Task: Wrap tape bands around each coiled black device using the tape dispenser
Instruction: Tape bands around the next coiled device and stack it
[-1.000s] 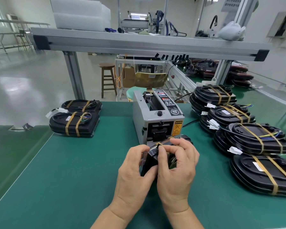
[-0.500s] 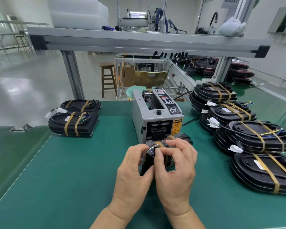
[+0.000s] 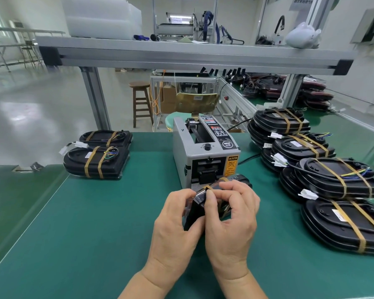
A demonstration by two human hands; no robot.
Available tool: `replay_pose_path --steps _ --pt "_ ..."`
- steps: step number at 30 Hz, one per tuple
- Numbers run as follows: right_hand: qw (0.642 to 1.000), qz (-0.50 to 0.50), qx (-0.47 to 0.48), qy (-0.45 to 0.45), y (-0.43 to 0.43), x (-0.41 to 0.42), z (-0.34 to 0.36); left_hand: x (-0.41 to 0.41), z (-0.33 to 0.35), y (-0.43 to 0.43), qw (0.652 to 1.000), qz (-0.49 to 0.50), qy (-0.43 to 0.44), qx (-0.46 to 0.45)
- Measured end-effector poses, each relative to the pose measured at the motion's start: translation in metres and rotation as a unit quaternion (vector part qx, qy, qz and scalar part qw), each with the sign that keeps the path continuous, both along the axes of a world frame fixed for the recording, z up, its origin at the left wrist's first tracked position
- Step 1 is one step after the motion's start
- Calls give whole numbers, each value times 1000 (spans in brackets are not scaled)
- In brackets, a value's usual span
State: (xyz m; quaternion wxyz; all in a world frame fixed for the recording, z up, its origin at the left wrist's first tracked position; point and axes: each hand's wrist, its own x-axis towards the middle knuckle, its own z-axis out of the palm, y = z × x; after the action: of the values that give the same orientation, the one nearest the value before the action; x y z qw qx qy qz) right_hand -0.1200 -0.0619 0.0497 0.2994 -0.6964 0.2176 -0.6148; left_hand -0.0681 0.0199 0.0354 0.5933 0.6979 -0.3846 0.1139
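Mid-banding: the coiled black device, on edge before the tape dispenser on the green worktop, sits in the grip of the left hand while the right hand pinches a tan tape band over its top edge; next, probably press the end flat

— Where's the black device?
— Tipped up on edge just before the grey tape dispenser, a tan tape band over its top corner.
— The others?
— Already banded: left stack, right stacks, all on the green table.
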Motion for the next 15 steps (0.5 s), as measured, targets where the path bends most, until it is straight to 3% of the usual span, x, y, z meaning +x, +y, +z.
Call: replay_pose_path --steps 15 --pt "998 29 -56 8 -1 -1 -3 1 -1 0 1000 3 6 -12"
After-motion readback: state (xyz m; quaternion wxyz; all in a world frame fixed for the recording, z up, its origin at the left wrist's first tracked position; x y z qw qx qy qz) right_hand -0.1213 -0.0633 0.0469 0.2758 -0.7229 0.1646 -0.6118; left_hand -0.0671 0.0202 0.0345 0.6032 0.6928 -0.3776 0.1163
